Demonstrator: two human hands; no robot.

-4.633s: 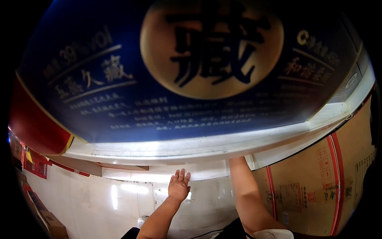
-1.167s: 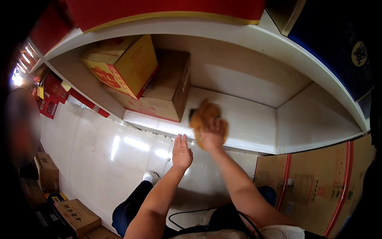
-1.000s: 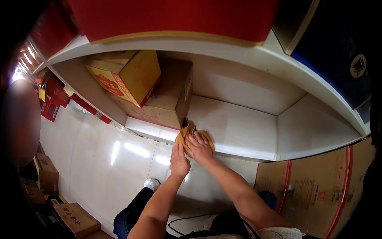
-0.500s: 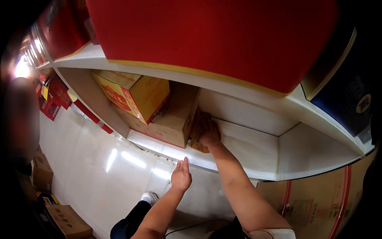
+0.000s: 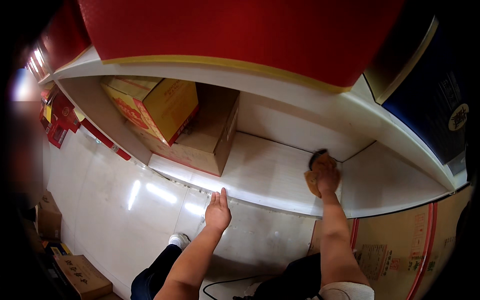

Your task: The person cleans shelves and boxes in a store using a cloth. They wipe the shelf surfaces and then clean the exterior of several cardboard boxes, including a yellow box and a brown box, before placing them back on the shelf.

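Observation:
My right hand (image 5: 328,176) presses an orange-brown cloth (image 5: 313,185) against the white floor of the low shelf compartment (image 5: 270,162), close to its right-hand back corner. A small dark patch shows just beyond the fingers; what it is I cannot make out. Over the tiled floor in front of the shelf hovers my left hand (image 5: 218,215), empty, its fingers stretched out. Inside the compartment on the left, a yellow-and-red carton (image 5: 175,107) rests on a larger brown carton (image 5: 212,145).
Large red boxes (image 5: 225,35) stand on the shelf above, with a dark blue box (image 5: 425,95) at right. A brown carton with red bands (image 5: 395,245) is below the shelf's right end. More cartons (image 5: 82,275) line the left. A blurred person (image 5: 27,150) is at far left.
My right hand has swept the cloth rightward along the compartment floor, from beside the brown carton to near the right back corner. My left hand stays outstretched; the view has shifted slightly.

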